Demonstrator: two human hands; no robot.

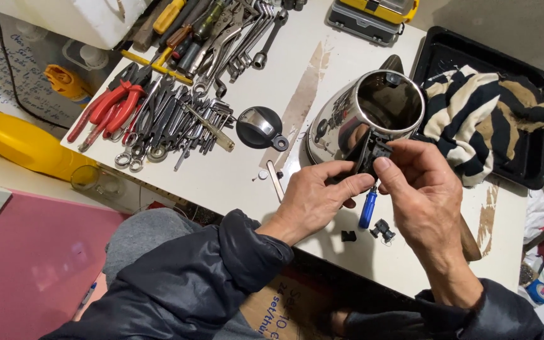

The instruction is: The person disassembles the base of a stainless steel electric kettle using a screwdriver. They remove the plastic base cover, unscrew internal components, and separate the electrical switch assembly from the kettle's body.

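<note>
A shiny steel kettle (373, 107) with its lid off stands on the white table (234, 176). Its black handle (365, 158) points toward me. My left hand (319, 195) grips the handle from the left, thumb on top. My right hand (420, 189) pinches the upper end of the handle, where a small black part sits, from the right. Under my hands lie a blue-handled screwdriver (367, 209) and two small black parts (382, 230), with the kettle's black and steel lid (259, 128) to the left.
Red-handled pliers (111, 107), several spanners (247, 38) and other hand tools cover the table's left and far side. A black tray (530, 170) with a striped cloth (492, 113) lies to the right. A yellow bottle (20, 141) stands at the far left, a yellow toolbox (373, 16) at the back.
</note>
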